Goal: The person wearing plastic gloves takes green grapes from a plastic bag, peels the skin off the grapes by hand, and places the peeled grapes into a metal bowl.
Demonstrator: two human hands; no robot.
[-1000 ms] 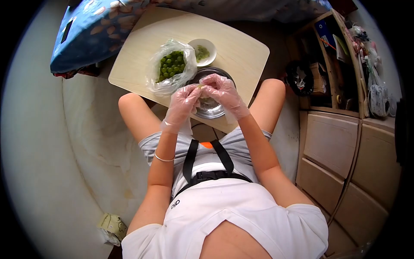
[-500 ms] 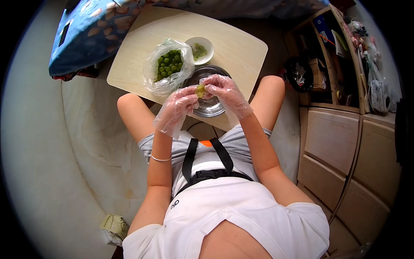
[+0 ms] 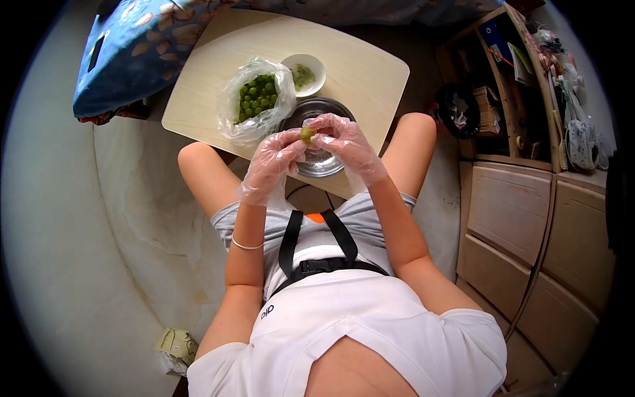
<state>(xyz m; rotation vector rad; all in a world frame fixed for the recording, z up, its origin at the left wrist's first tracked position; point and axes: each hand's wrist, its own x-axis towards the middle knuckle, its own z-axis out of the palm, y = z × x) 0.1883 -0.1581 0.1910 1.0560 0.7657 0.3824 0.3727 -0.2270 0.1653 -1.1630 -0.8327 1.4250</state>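
Between my fingertips is a green grape [image 3: 307, 134], held over the near part of a shiny metal bowl [image 3: 320, 167]. My left hand [image 3: 272, 159], in a clear plastic glove, pinches it from the left. From the other side my right hand [image 3: 344, 142], gloved the same way, closes on it too. Just left of the metal bowl stands an open plastic bag [image 3: 228, 109] full of green grapes [image 3: 256, 99]. Behind the bowl sits a white bowl [image 3: 317, 69] with pale green bits [image 3: 303, 77] in it. The bowl's inside is partly hidden by my hands.
The pale table [image 3: 364, 73] has rounded corners and stands between my knees. A blue floral cloth [image 3: 135, 49] hangs at the back left. To the right are a wooden shelf [image 3: 506, 126] and drawers [image 3: 508, 208]. A small bag [image 3: 177, 347] lies on the floor at lower left.
Both hands stay at nearly the same spot over the metal bowl. The fingers have shifted slightly around the grape, and less of it shows.
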